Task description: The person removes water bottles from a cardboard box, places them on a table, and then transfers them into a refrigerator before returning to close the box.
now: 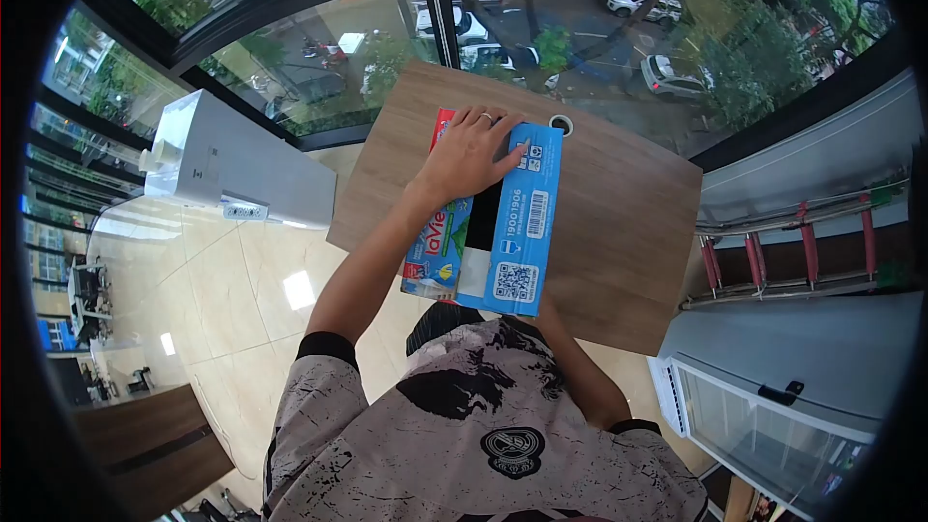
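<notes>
Closest was a patterned shirt; beyond it, a blue carton lay by the table's near edge, probably light, stiff-walled yet crushable, best held by its sides. Its far end sat under the left hand, fingers spread, unclenched; the right hand was mostly hidden at its near end, grip impossible to tell

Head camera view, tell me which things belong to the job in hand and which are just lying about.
In the job:
box, left hand on top
table
perhaps the tape roll near the box's far end, though untouched

Just lying about, seemingly:
ladder
glass-door cabinet
white appliance
</notes>
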Action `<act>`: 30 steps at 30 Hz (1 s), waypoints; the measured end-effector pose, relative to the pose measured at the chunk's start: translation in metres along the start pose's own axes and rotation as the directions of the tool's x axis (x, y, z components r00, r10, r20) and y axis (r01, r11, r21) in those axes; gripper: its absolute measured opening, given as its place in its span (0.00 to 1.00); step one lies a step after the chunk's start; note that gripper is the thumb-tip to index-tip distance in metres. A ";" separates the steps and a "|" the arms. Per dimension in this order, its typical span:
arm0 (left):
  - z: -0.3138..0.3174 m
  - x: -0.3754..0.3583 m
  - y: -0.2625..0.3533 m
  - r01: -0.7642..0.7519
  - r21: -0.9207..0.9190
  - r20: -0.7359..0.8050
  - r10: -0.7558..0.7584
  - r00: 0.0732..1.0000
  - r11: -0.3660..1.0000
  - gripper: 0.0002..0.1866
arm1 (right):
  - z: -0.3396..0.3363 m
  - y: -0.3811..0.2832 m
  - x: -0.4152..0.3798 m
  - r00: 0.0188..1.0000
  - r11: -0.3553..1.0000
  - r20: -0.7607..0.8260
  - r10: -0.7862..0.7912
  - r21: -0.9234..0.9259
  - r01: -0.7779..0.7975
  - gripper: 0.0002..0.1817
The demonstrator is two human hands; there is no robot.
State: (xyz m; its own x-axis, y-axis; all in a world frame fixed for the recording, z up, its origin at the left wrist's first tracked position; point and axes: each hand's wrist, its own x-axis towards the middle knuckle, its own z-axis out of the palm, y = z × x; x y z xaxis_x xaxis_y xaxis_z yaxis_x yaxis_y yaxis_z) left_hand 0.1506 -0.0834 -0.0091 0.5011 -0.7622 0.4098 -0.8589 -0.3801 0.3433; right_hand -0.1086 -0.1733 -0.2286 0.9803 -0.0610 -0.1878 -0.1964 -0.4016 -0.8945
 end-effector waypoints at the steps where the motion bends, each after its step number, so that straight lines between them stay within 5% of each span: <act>1: -0.001 0.000 -0.003 -0.007 -0.008 0.001 0.007 1.000 1.000 0.22 | 0.005 0.004 0.003 1.000 1.000 0.021 0.006 0.005 -0.007 0.58; 13: 0.003 0.003 -0.014 -0.092 0.020 0.047 0.091 0.995 0.996 0.22 | 0.016 -0.020 0.018 0.977 0.977 0.057 0.207 -0.061 -0.203 0.60; 16: 0.006 0.003 -0.017 -0.103 0.011 0.036 0.102 0.994 0.995 0.21 | 0.027 -0.003 0.015 0.998 0.998 -0.064 -0.020 -0.059 0.016 0.60; 17: 0.008 0.002 -0.017 -0.120 0.002 0.031 0.120 0.992 0.993 0.21 | 0.028 0.002 0.014 0.998 0.998 -0.035 0.044 -0.050 -0.046 0.40; 19: 0.009 0.002 -0.018 -0.106 -0.028 0.015 0.107 0.994 0.994 0.21 | 0.027 0.004 0.009 0.994 0.993 -0.024 0.103 -0.052 -0.104 0.23; 23: 0.006 0.002 -0.021 -0.148 -0.013 -0.020 0.148 0.989 0.989 0.21 | 0.032 -0.033 0.003 0.981 0.998 -0.193 0.009 -0.052 -0.020 0.20; 24: 0.004 0.002 -0.019 -0.163 0.000 0.028 0.163 0.986 0.987 0.22 | 0.029 -0.039 0.002 0.986 0.987 -0.159 -0.053 -0.160 0.027 0.35; 27: 0.011 0.005 -0.016 -0.235 -0.016 0.035 0.236 0.971 0.972 0.23 | 0.042 -0.045 -0.006 0.975 0.985 -0.220 0.023 -0.161 -0.059 0.48; 30: 0.012 0.010 -0.015 -0.288 -0.086 0.074 0.294 0.953 0.954 0.23 | 0.058 -0.043 -0.006 0.936 0.950 -0.290 0.199 -0.179 -0.258 0.47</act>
State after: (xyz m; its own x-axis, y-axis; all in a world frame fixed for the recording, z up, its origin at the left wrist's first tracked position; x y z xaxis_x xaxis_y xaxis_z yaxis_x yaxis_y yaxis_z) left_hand 0.1671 -0.0914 -0.0202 0.2168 -0.8771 0.4286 -0.9544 -0.0982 0.2820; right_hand -0.1072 -0.1026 -0.2123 0.8844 -0.4025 -0.2364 -0.4354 -0.5289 -0.7285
